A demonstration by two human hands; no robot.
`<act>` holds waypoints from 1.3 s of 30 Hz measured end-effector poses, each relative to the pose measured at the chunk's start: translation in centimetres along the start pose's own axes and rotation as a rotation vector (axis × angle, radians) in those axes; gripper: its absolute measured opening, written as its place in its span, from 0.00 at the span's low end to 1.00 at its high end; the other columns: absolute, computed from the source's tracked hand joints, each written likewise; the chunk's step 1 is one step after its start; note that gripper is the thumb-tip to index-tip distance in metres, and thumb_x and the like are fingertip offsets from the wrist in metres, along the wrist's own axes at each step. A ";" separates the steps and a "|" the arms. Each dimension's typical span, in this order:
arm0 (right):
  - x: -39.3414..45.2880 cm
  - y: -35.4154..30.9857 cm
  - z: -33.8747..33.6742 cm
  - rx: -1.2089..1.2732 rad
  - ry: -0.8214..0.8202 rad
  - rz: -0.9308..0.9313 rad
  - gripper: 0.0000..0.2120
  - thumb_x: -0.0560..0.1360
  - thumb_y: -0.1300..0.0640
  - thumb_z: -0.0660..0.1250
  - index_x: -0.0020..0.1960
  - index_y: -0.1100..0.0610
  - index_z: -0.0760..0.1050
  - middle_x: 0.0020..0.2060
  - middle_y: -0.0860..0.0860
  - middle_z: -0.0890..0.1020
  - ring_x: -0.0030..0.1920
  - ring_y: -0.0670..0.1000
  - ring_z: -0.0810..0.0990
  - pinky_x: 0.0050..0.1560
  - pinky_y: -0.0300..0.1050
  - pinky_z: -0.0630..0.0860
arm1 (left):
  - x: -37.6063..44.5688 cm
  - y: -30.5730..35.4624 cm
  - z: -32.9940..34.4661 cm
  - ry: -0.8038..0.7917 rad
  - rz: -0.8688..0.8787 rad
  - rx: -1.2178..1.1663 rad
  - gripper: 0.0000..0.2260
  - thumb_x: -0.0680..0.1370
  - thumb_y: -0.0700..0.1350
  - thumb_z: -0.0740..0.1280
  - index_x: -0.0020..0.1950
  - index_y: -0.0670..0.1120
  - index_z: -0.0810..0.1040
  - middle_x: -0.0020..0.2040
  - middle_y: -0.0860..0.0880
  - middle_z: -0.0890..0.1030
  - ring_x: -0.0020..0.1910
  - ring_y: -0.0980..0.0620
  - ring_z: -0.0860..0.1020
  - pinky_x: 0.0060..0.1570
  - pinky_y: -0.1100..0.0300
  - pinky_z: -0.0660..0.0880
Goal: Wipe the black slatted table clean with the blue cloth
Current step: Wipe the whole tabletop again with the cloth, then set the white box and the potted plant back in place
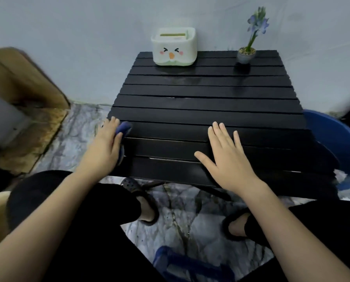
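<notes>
The black slatted table [206, 102] stands in front of me against the wall. My left hand [106, 143] is at the table's near left edge, closed on the blue cloth [123, 129]. The cloth is bunched under the palm, and only a small part of it shows past my fingers and thumb. My right hand [227, 157] lies flat on the near slats, fingers spread, holding nothing. A damp-looking sheen shows on the slats toward the back middle.
A white tissue box [174, 48] with a cartoon face sits at the table's back, and a small pot with a blue flower [247, 51] at the back right. A blue plastic tub [332, 143] stands right of the table. A wooden door [25, 78] is at left.
</notes>
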State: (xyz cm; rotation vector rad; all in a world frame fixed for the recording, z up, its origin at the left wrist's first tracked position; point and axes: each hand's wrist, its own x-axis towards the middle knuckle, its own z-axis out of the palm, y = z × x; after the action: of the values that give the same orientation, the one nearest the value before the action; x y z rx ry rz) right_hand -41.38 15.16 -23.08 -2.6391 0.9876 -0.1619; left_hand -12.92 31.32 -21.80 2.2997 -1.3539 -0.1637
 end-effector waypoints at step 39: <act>38.0 5.0 -3.6 0.663 0.288 0.079 0.49 0.70 0.48 0.79 0.81 0.46 0.53 0.78 0.45 0.61 0.76 0.44 0.59 0.76 0.46 0.59 | 37.1 0.3 4.7 -0.023 0.105 -0.321 0.52 0.69 0.55 0.77 0.79 0.60 0.40 0.76 0.51 0.62 0.72 0.51 0.67 0.68 0.58 0.66</act>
State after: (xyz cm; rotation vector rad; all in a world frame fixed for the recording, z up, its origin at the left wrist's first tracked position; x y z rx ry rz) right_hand -16.58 -14.22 -21.55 -1.9967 0.9166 -0.7304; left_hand 4.11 -1.90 -21.03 1.9630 -1.3465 -0.3481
